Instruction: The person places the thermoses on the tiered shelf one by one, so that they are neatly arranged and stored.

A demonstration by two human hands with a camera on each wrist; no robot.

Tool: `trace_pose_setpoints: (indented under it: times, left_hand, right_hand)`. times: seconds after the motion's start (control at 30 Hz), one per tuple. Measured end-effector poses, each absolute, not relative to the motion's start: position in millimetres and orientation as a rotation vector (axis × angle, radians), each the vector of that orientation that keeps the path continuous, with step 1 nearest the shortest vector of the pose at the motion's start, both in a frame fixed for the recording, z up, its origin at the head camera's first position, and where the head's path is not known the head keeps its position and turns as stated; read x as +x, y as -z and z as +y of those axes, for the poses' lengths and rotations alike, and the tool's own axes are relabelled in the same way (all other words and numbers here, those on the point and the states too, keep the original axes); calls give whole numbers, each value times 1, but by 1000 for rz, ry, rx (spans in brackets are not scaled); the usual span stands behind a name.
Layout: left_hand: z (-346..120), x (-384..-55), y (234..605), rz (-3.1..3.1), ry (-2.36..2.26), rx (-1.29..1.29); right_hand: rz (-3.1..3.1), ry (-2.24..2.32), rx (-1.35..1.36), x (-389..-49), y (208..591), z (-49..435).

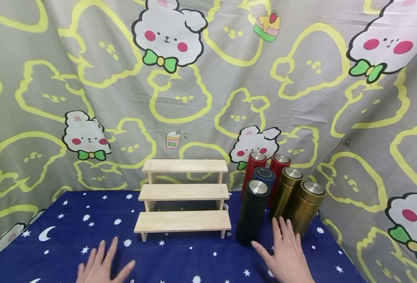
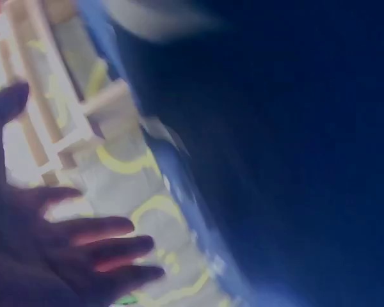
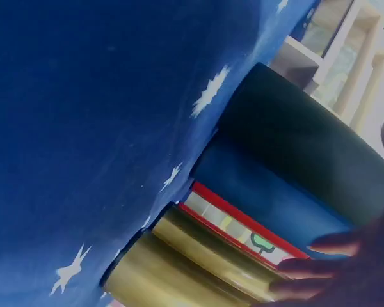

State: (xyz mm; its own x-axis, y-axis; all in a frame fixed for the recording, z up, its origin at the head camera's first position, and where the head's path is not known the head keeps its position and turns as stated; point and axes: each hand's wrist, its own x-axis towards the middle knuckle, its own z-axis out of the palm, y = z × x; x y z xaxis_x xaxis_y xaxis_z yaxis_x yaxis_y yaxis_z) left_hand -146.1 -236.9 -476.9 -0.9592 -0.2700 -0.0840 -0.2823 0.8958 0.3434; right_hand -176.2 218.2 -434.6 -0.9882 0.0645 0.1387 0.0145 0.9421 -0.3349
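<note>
A three-step wooden shelf [image 1: 182,221] stands in the middle of the table. To its right, several thermos flasks stand upright in a group: a black flask [image 1: 250,220] in front, a blue flask [image 1: 265,175], two red flasks behind, and two gold ones, the nearer being the gold flask [image 1: 308,204]. My right hand [image 1: 287,253] is nearest to the black and gold flasks, fingers spread, holding nothing; whether a fingertip touches a flask I cannot tell. Left of the shelf's front, my left hand [image 1: 102,264] hovers with fingers apart and holds nothing. The left wrist view is blurred.
A dark blue cloth with white stars and moons [image 1: 180,259] covers the table. Behind and beside it hangs a grey curtain [image 1: 208,94] with cartoon bears, close behind the shelf and the red flasks.
</note>
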Motion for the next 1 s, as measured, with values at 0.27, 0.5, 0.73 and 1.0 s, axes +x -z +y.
trace_pose_setpoints:
  times: [0.27, 0.5, 0.73, 1.0]
  left_hand:
    - [-234, -168, 452, 2865, -1405, -440]
    - [-230, -187, 458, 2692, -1788, -355]
    - [-230, -207, 466, 2524, -1889, -277]
    - [-224, -219, 472, 2352, -2050, -247]
  right_hand:
    - [-2652, -820, 6, -187, 426, 211]
    - [-2558, -918, 65, -202, 433, 202]
    - [-2503, -974, 61, -209, 439, 197]
    - [-2521, -1065, -5, -213, 442, 192]
